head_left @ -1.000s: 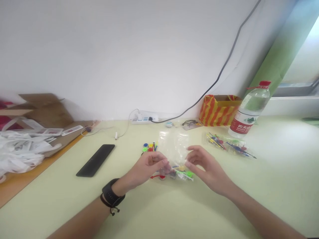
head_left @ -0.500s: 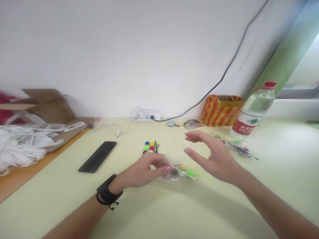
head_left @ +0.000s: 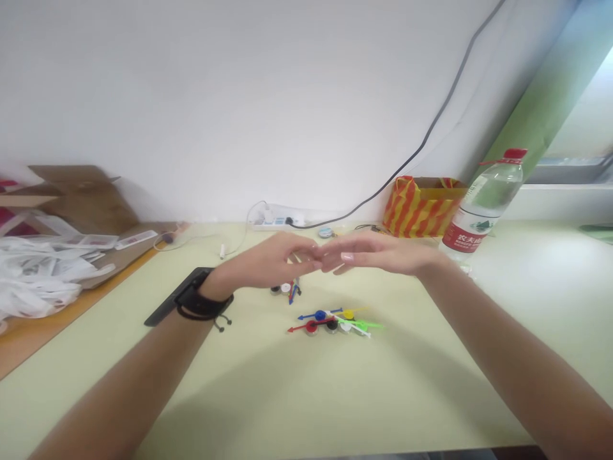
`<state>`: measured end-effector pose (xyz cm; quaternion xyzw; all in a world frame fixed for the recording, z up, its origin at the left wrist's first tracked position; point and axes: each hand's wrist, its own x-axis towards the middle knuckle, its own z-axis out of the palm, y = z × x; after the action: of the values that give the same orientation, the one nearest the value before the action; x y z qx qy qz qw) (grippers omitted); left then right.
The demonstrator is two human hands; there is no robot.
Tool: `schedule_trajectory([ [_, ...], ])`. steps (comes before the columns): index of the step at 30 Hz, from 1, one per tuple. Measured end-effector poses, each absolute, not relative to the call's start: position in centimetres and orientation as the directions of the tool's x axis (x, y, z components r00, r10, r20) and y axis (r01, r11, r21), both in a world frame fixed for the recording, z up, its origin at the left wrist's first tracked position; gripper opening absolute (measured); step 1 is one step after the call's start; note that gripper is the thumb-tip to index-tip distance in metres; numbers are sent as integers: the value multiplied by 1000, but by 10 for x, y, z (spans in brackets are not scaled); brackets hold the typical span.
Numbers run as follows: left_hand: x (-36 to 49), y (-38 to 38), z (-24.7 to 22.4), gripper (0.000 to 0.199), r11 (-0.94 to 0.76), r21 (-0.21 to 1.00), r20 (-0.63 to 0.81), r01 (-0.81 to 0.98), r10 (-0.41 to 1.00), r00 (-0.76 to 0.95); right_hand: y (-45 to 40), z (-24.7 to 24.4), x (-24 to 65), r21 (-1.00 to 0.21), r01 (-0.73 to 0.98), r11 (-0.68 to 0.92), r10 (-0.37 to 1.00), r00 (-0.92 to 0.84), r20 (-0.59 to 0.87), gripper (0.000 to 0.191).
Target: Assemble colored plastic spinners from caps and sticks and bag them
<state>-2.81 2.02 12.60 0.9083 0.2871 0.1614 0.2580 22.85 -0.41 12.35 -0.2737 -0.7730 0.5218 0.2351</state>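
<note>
My left hand [head_left: 271, 260], with a black band on its wrist, is raised over the table with thumb and fingertips pinched. A clear plastic bag seems to be in that pinch, though it barely shows. My right hand [head_left: 373, 252] meets its fingertips from the right, fingers stretched out and thumb apart. Below both hands lies a small group of plastic spinner arrows on round bases: a red spinner [head_left: 311, 328], a blue spinner [head_left: 319, 315], a yellow spinner [head_left: 349, 314], a green spinner [head_left: 361, 326], plus black and white ones. More small pieces [head_left: 286, 288] lie partly hidden behind my left hand.
A black phone [head_left: 165, 306] lies partly under my left wrist. At right stand a water bottle [head_left: 483, 207] and a striped bag [head_left: 421, 207]. A power strip [head_left: 278, 219] sits by the wall. White straps [head_left: 38, 275] and a cardboard box [head_left: 81, 198] are at left.
Both hands have risen and come together at the fingertips. The clear bag no longer surrounds the spinners, which now lie loose on the table. My left arm now overlaps the phone.
</note>
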Motion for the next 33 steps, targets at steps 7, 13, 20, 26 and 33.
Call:
schedule_trajectory([
  [7,-9,40,122,55,-776,43,504,630,561,657,29,111,234,-982,69,178,695,-715,76,57],
  [13,12,37,91,100,-811,-157,560,564,397,727,39,94,235,-999,-34,-28,738,-675,2,62],
  [20,20,41,63,99,-774,-183,534,606,439,722,37,86,231,-992,-18,-123,717,-693,-76,59],
  [26,6,49,70,94,-787,-129,494,603,476,728,36,90,234,-997,-46,-60,782,-622,-18,47],
  [33,-23,76,72,92,-791,0,343,612,574,743,41,91,243,-889,328,318,926,-310,217,38],
])
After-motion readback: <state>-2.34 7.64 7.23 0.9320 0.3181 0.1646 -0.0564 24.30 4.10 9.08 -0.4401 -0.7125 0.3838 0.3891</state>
